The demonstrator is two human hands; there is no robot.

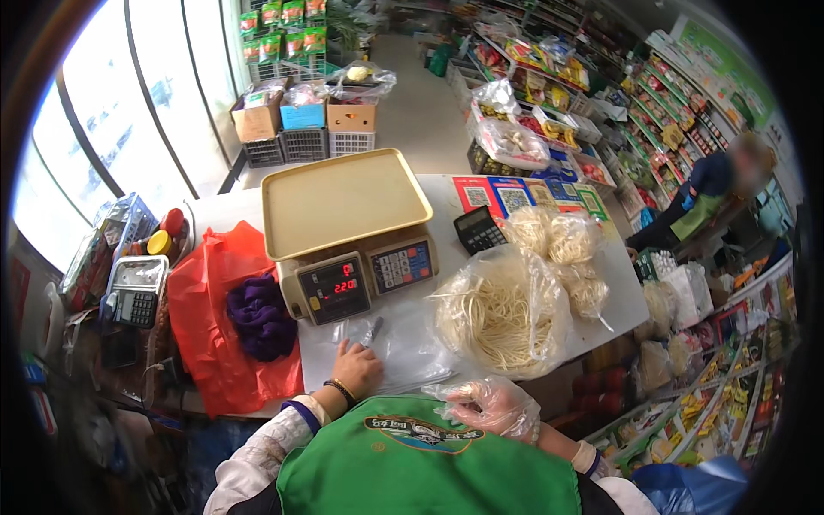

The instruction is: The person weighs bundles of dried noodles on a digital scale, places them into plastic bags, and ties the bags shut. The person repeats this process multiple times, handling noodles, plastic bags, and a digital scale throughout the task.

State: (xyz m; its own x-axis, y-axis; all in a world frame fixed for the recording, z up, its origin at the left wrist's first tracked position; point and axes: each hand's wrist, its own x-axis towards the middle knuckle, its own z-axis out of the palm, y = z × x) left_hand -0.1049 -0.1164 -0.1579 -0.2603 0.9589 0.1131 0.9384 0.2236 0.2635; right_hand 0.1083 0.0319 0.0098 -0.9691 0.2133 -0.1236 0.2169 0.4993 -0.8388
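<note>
My bare left hand (358, 369) rests on a stack of clear plastic bags (412, 357) at the table's near edge, its fingers by a small dark object too unclear to name. My right hand (492, 407), in a clear plastic glove, is held curled in front of the green apron (425, 476); whether anything is inside its fingers is hidden. Before me stands a digital scale (335, 290) with a bare beige tray (347, 203). Right of it lies a large open plastic bag of pale noodles (502, 315), with smaller tied noodle bags (576, 238) behind.
Left of the scale, dark purple cloth (261, 317) lies on a red plastic bag (219, 322). A calculator (479, 230) leans by the noodle bags, near printed code cards (515, 196). Produce crates (351, 119) stand beyond; a person (714, 180) is at the far right.
</note>
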